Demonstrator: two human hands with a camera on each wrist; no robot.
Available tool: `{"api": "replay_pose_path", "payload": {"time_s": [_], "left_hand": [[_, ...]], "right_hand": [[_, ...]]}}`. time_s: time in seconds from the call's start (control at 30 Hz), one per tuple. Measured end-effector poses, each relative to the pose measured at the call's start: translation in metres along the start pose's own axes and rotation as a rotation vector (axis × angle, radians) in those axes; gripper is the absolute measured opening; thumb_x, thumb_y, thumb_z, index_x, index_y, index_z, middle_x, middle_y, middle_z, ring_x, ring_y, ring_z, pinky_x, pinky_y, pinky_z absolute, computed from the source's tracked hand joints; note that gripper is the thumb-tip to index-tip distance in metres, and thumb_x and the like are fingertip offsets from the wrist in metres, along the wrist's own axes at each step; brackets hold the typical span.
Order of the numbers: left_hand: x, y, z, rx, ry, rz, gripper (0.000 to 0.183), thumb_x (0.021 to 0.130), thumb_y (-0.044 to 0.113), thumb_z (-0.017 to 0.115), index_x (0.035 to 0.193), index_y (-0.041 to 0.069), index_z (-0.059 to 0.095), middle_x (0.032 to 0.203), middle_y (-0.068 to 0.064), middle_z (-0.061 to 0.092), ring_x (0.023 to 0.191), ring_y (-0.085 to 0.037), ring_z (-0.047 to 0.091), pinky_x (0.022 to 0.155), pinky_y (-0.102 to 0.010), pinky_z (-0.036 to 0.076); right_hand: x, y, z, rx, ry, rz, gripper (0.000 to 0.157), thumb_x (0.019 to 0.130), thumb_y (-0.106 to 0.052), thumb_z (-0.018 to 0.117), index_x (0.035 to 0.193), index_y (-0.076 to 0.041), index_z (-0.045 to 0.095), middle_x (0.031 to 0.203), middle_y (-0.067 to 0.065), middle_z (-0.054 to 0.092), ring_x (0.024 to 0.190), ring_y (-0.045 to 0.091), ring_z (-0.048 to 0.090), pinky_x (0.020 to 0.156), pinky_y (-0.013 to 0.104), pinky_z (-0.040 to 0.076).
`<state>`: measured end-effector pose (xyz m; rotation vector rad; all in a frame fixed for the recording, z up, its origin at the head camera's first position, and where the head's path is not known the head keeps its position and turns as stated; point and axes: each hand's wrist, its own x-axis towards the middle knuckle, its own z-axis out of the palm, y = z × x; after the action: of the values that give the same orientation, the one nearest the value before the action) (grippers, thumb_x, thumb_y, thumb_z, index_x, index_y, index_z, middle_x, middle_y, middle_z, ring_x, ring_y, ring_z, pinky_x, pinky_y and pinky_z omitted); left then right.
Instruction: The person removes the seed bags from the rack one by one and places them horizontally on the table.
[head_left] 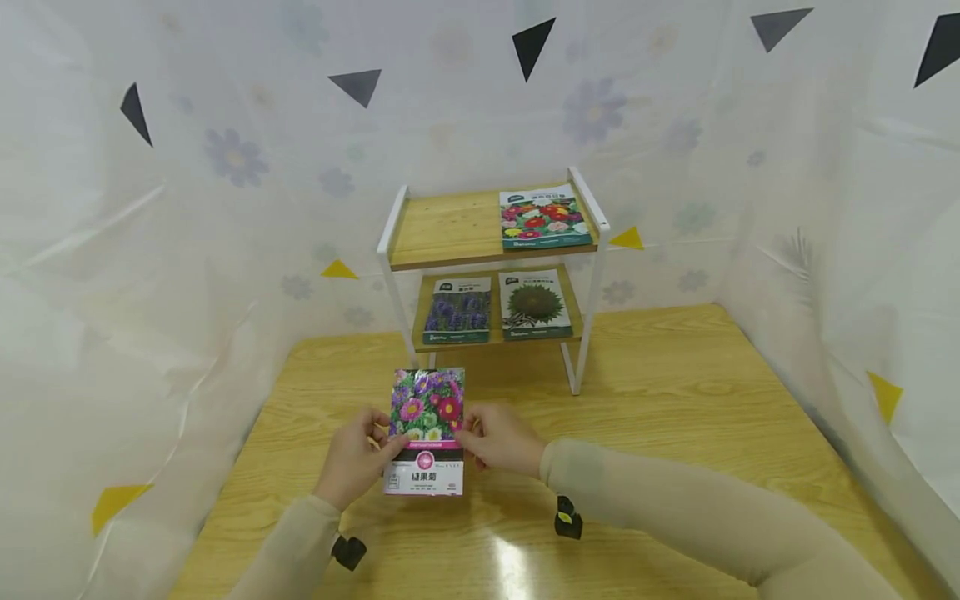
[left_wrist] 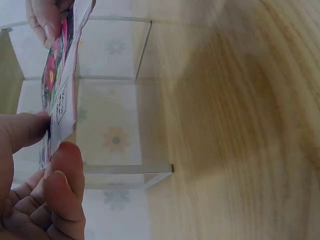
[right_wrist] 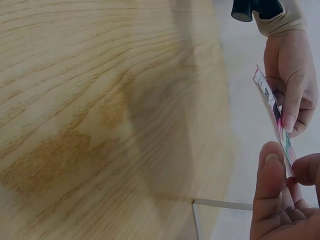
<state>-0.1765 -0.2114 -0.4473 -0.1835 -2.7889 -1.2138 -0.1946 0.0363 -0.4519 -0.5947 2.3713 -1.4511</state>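
Observation:
A flower seed packet (head_left: 425, 433) with pink, purple and white blooms, a magenta band and a white lower part is held up over the table in front of the shelf. My left hand (head_left: 356, 454) pinches its left edge between thumb and fingers. On the opposite edge, my right hand (head_left: 501, 437) pinches it the same way. Seen nearly edge-on in the left wrist view, the packet (left_wrist: 64, 95) stands off the wooden surface. The right wrist view also has both hands on the thin packet (right_wrist: 272, 107).
A two-tier shelf (head_left: 450, 229) with white metal sides stands at the back. On its top board lies a red-flower packet (head_left: 543, 218), to the right. Below are a purple-flower packet (head_left: 457, 310) and a sunflower packet (head_left: 535, 304). Pale curtains (head_left: 150, 275) surround the wooden table (head_left: 660, 392).

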Motion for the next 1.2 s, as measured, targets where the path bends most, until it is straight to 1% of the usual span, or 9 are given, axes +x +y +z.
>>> {"api": "replay_pose_path", "payload": {"time_s": [0.2,0.33,0.43,0.53,0.67,0.73,0.97,1.07,1.2], "left_hand": [[-0.002,-0.011,0.006,-0.015,-0.023,-0.03,0.037,0.078,0.036,0.072,0.098,0.011,0.054,0.072,-0.002,0.053,0.051,-0.014,0.048,0.041,-0.027,0.042],[-0.003,-0.015,0.007,0.007,-0.03,-0.04,0.036,0.078,0.035,0.072,0.097,0.01,0.055,0.07,-0.001,0.053,0.05,-0.013,0.047,0.041,-0.025,0.04],[-0.003,-0.017,0.007,0.03,-0.027,-0.048,0.035,0.077,0.033,0.074,0.096,0.009,0.056,0.069,-0.001,0.052,0.051,-0.013,0.045,0.041,-0.025,0.038],[-0.004,-0.02,0.008,0.049,-0.033,-0.061,0.035,0.077,0.031,0.074,0.094,0.007,0.056,0.068,-0.001,0.051,0.052,-0.013,0.045,0.042,-0.025,0.038],[-0.004,-0.024,0.008,0.088,-0.045,-0.094,0.035,0.077,0.03,0.074,0.094,0.006,0.056,0.067,-0.002,0.049,0.054,-0.013,0.044,0.043,-0.024,0.037],[-0.004,-0.026,0.008,0.108,-0.053,-0.106,0.035,0.077,0.03,0.074,0.095,0.006,0.057,0.066,-0.002,0.049,0.055,-0.013,0.044,0.043,-0.024,0.037],[-0.004,-0.034,0.008,0.162,-0.111,-0.157,0.037,0.077,0.032,0.074,0.094,0.004,0.056,0.066,-0.002,0.049,0.055,-0.013,0.045,0.046,-0.026,0.038],[-0.004,-0.037,0.008,0.181,-0.135,-0.167,0.038,0.077,0.032,0.073,0.095,0.003,0.055,0.066,-0.002,0.049,0.055,-0.014,0.045,0.046,-0.027,0.038],[-0.004,-0.042,0.007,0.205,-0.152,-0.17,0.041,0.077,0.035,0.072,0.095,0.002,0.055,0.068,-0.002,0.05,0.057,-0.014,0.045,0.048,-0.028,0.038]], "right_hand": [[0.002,0.003,0.007,-0.035,0.027,0.008,0.019,0.091,-0.028,0.057,0.078,-0.015,0.06,0.063,0.0,0.06,0.053,0.021,0.061,0.046,0.031,0.048],[0.005,0.006,0.012,-0.044,0.028,0.012,0.02,0.092,-0.026,0.055,0.077,-0.015,0.06,0.063,-0.001,0.06,0.057,0.027,0.063,0.046,0.029,0.048],[0.009,0.01,0.017,-0.039,0.028,0.009,0.022,0.093,-0.024,0.053,0.076,-0.014,0.061,0.064,-0.001,0.06,0.057,0.028,0.062,0.047,0.028,0.048],[0.012,0.013,0.021,-0.092,0.05,-0.015,0.024,0.092,-0.025,0.054,0.072,-0.015,0.061,0.061,-0.003,0.058,0.052,0.02,0.058,0.046,0.026,0.046],[0.015,0.013,0.025,-0.186,0.074,-0.032,0.024,0.09,-0.027,0.057,0.069,-0.015,0.06,0.059,-0.006,0.053,0.049,0.008,0.046,0.047,0.024,0.041],[0.016,0.013,0.027,-0.204,0.066,-0.019,0.024,0.09,-0.028,0.058,0.07,-0.016,0.06,0.059,-0.006,0.052,0.05,0.008,0.043,0.047,0.024,0.04],[0.024,0.023,0.037,-0.295,0.057,0.021,0.025,0.09,-0.031,0.057,0.069,-0.018,0.059,0.061,-0.007,0.052,0.052,0.008,0.045,0.048,0.024,0.041],[0.028,0.026,0.043,-0.333,0.051,0.025,0.027,0.09,-0.032,0.056,0.066,-0.02,0.057,0.061,-0.007,0.052,0.053,0.008,0.045,0.049,0.023,0.04],[0.033,0.028,0.048,-0.373,0.043,0.007,0.028,0.09,-0.031,0.055,0.065,-0.02,0.055,0.06,-0.007,0.051,0.053,0.007,0.045,0.049,0.023,0.039]]}}
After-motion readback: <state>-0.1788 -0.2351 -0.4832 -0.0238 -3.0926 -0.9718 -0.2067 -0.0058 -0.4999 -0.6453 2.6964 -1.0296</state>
